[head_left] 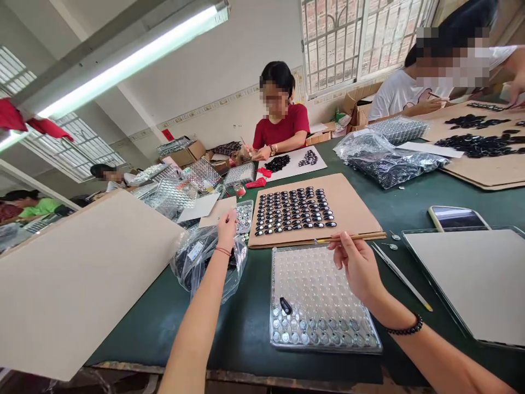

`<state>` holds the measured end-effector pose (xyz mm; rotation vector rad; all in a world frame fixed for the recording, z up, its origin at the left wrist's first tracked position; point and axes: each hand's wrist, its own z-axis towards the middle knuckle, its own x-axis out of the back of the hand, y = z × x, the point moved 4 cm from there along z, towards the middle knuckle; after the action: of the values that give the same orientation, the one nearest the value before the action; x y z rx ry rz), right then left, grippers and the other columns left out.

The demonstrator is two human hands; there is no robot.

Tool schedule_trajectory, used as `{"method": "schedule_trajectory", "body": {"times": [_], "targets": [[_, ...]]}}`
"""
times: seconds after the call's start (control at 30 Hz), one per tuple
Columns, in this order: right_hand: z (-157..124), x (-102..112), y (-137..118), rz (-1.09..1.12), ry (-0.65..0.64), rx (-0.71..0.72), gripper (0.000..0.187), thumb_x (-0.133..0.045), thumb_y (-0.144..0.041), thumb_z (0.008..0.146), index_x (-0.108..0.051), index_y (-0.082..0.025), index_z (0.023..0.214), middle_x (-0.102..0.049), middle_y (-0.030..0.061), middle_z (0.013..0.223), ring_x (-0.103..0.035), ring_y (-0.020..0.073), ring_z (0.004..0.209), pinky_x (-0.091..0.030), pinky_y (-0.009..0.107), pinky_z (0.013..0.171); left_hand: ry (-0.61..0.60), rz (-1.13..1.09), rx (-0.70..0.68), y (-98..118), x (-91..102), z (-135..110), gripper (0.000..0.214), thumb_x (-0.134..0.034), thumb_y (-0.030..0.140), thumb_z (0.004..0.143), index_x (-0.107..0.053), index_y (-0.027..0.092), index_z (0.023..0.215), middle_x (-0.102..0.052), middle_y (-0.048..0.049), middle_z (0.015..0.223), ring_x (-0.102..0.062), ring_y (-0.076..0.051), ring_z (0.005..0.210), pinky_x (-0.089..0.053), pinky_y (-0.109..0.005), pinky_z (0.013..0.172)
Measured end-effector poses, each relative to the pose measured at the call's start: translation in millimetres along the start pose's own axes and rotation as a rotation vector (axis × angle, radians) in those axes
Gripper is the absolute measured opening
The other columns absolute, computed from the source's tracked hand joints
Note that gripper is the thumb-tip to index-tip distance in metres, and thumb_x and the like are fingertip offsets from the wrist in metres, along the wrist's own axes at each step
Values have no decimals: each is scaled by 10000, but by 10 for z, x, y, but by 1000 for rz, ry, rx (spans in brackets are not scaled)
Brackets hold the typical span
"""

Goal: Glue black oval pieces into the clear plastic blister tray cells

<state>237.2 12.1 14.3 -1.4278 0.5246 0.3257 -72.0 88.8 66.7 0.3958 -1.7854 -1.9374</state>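
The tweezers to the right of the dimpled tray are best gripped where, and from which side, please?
Probably pinch the tweezers towards their yellow-marked end, from above and the person's side: they lie flat, that end nearest, slim prongs pointing away.

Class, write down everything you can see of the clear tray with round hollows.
The clear tray looks like thin plastic, roughly square, with rows of round hollows. It lies flat on the green table, near the cardboard. Silvery discs sit in the rows nearest the camera wearer; a glossy black piece lies on top at the left. The right hand overlaps its far right part; contact is unclear.
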Motion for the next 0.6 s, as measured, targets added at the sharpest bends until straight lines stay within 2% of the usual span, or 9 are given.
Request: {"method": "schedule_trajectory", "body": {"times": [0.1,0.27,0.4,0.47,0.53,0.6], "targets": [[-9,-6,51,-32,-12,-13,280,-538,-418,794,-572,-141,816,-555,9,639,-397,39,388,-288,175,367,-136,-198,130,-104,-113,-108,190,-522,309,764,-500,158,877,-405,61,555,-302,-29,374,-214,-142,342],[-23,-44,108,-88,-41,6,277,-507,-414,816,-562,-142,813,-558,11,641,-394,44,389,-293,183,369,-422,-405,365,-358,-383,-823,118,-510,209,746,-480,169,853,-413,49,578,-312,-27,368,-213,-122,310],[-72,-84,149,-134,-77,2,269,-481,-413,830,-547,-153,814,-566,7,639,-382,43,369,-274,184,355,-657,-605,712,-434,-541,-1271,115,-561,174,732,-502,142,824,-459,25,643,-359,-8,404,-194,-85,295],[-97,-99,158,-162,-90,1,267,-465,-410,841,-542,-156,815,-568,4,636,-376,39,358,-270,186,357,-695,-666,864,-441,-580,-1393,161,-607,184,710,-516,143,836,-484,22,672,-369,4,406,-181,-73,288],[-113,-109,152,-196,-97,16,256,-452,-398,851,-538,-159,820,-569,1,637,-378,38,354,-276,189,364,-699,-623,885,-451,-602,-1455,209,-647,196,678,-532,155,848,-515,18,693,-373,6,397,-169,-79,286],[-124,-115,137,-233,-105,37,243,-438,-384,862,-535,-163,828,-571,0,644,-382,39,353,-283,194,371,-723,-527,804,-461,-628,-1488,214,-662,234,669,-550,164,838,-524,22,671,-362,3,383,-150,-94,292]]}}
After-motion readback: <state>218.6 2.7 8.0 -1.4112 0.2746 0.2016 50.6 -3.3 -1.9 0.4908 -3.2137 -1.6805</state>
